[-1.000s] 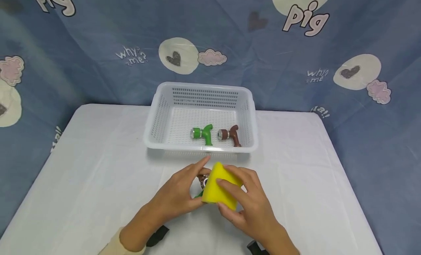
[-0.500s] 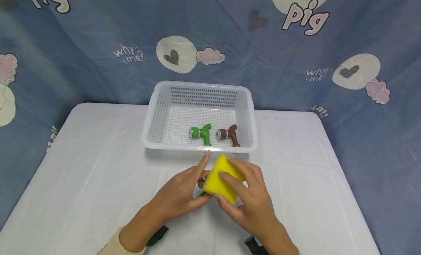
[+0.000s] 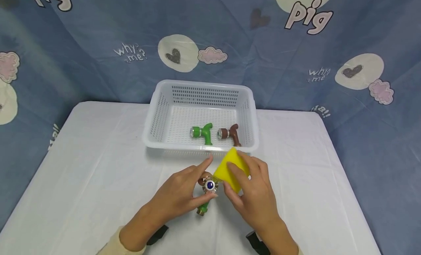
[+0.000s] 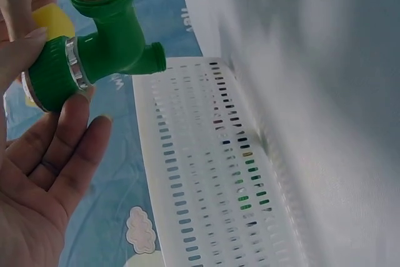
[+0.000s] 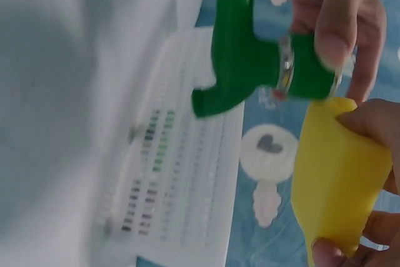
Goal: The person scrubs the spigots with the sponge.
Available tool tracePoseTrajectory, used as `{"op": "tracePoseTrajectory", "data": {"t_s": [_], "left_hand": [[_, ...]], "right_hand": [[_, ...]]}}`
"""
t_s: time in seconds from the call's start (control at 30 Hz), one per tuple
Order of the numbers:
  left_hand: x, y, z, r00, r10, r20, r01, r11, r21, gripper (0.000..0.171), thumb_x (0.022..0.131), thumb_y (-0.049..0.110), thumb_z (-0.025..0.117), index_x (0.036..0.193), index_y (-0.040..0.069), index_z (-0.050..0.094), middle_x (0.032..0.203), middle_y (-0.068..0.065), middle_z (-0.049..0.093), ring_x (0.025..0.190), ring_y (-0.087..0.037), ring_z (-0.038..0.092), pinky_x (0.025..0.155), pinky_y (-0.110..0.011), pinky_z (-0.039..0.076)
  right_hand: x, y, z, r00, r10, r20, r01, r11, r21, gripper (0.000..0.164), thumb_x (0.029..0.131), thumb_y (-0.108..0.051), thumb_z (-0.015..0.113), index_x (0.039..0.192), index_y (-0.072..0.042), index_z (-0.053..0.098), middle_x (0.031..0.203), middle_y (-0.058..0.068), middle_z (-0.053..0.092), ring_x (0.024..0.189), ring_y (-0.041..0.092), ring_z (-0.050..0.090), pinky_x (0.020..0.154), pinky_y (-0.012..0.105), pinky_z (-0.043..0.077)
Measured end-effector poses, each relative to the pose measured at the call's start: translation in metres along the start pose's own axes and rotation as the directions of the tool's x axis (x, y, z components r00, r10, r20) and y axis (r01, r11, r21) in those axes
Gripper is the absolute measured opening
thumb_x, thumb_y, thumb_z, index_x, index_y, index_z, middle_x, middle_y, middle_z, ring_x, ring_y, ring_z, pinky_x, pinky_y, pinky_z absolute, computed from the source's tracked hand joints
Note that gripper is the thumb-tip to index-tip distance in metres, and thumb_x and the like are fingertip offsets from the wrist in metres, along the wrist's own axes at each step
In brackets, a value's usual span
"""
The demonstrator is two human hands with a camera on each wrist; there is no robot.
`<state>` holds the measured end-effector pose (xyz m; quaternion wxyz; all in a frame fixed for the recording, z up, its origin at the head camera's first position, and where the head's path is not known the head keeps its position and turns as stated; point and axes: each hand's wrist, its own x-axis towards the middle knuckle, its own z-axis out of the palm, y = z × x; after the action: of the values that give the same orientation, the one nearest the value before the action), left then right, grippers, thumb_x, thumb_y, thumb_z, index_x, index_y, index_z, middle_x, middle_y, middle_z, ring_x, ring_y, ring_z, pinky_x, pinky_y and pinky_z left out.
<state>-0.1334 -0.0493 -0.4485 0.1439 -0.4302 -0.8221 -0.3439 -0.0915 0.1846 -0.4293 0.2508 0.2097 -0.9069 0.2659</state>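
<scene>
My left hand [image 3: 182, 191] pinches a green tap [image 4: 112, 48] by its round knob, between thumb and fingers. In the head view, the knob's face [image 3: 210, 185] with its dark blue centre points up, and the threaded brass end [image 3: 201, 212] sticks out below the thumb. My right hand [image 3: 253, 189] grips a yellow sponge [image 3: 232, 170] between thumb and fingers, just right of the knob. In the right wrist view, a corner of the sponge [image 5: 340, 179] sits right at the knob's edge; whether they touch is hard to tell. Both things are held above the white table.
A white perforated basket [image 3: 200, 147] stands at the far side of the table [image 3: 98, 167]. Inside it lie another green tap [image 3: 204, 133] and a brown tap [image 3: 231, 134]. A patterned blue cloth [image 3: 230, 39] hangs behind the table.
The sponge in my right hand has moved up and to the right, off the knob's face. That face and the tap's lower end now show in the head view. My left hand stays nearly still.
</scene>
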Motion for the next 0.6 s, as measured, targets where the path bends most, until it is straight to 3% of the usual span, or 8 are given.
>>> {"op": "tracePoseTrajectory", "data": {"t_s": [0.1, 0.23, 0.43, 0.6], "left_hand": [[-0.001, -0.003, 0.0, 0.999, 0.023, -0.023, -0.023, 1.0, 0.016, 0.089, 0.09, 0.04, 0.084, 0.155, -0.004, 0.041, 0.091, 0.0, 0.07, 0.077, -0.011, 0.064, 0.07, -0.026, 0.058], [0.0, -0.005, -0.001, 0.998, 0.054, -0.029, -0.054, 0.998, 0.031, 0.087, 0.095, 0.049, 0.073, 0.156, -0.004, 0.04, 0.087, 0.0, 0.069, 0.072, -0.01, 0.061, 0.066, -0.022, 0.056], [0.001, -0.002, -0.002, 0.999, 0.039, 0.016, -0.04, 0.998, 0.049, 0.11, 0.078, 0.03, 0.094, 0.161, -0.003, 0.029, 0.093, -0.006, 0.069, 0.077, -0.012, 0.065, 0.071, -0.022, 0.059], [0.001, -0.004, -0.003, 0.999, 0.036, 0.035, -0.038, 0.997, 0.064, 0.121, 0.07, 0.027, 0.098, 0.162, -0.003, 0.025, 0.1, -0.009, 0.07, 0.082, -0.016, 0.066, 0.075, -0.027, 0.061]], "right_hand": [[-0.001, 0.002, -0.004, 0.999, 0.035, -0.015, -0.034, 0.999, 0.035, 0.038, 0.093, -0.028, 0.078, 0.123, -0.005, 0.074, 0.148, 0.016, 0.056, 0.124, 0.037, 0.051, 0.098, 0.041, 0.052], [0.0, -0.004, -0.004, 0.999, -0.014, -0.041, 0.017, 0.998, 0.062, 0.039, 0.1, -0.037, 0.069, 0.123, -0.006, 0.074, 0.148, 0.017, 0.056, 0.124, 0.038, 0.051, 0.095, 0.043, 0.056], [0.006, -0.019, 0.005, 0.995, -0.101, -0.004, 0.101, 0.995, -0.004, 0.038, 0.092, -0.027, 0.08, 0.122, -0.005, 0.074, 0.145, 0.021, 0.057, 0.12, 0.04, 0.053, 0.096, 0.047, 0.055], [0.005, -0.024, 0.007, 0.985, -0.169, 0.023, 0.169, 0.986, -0.004, 0.037, 0.087, -0.022, 0.08, 0.12, -0.007, 0.073, 0.141, 0.02, 0.06, 0.114, 0.038, 0.055, 0.096, 0.045, 0.055]]}}
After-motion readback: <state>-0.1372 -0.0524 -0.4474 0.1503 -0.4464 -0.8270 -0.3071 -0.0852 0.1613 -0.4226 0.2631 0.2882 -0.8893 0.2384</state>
